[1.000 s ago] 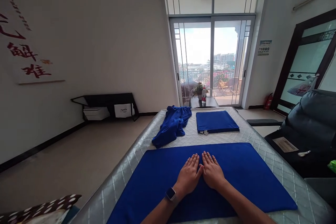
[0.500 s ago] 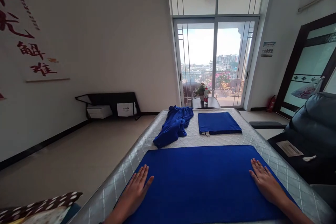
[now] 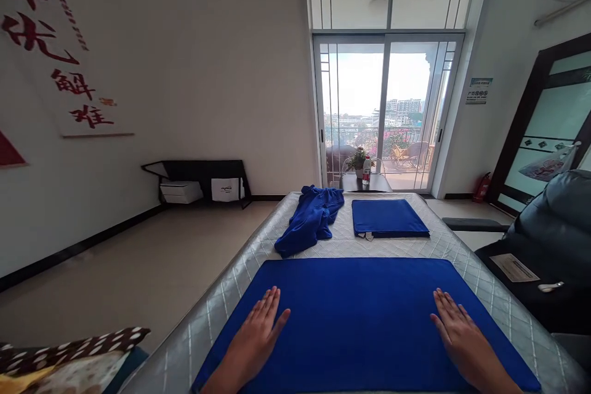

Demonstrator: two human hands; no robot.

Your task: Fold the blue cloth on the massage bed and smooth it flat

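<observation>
A smooth blue cloth (image 3: 355, 326), spread flat in a broad rectangle, lies on the quilted white mattress right in front of me. My left hand (image 3: 258, 332) rests palm down over its left part, fingers stretched out and thumb apart. Over the right part lies my right hand (image 3: 459, 332), also flat with the fingers extended. Beyond the cloth, a crumpled blue cloth (image 3: 311, 221) sits at the far left of the mattress. To its right is a neatly folded blue cloth (image 3: 390, 218) with small white tags at its near edge.
The mattress (image 3: 226, 301) has silvery side edges. A black chair (image 3: 563, 234) stands at the right with a card on its seat. Behind the mattress, a small table (image 3: 376, 183) holds a plant and a bottle (image 3: 366, 171). Patterned cushions (image 3: 78, 360) show at lower left.
Both hands have moved inward over the spread cloth, the left one to the right and the right one slightly left. The camera view has turned a little to the left.
</observation>
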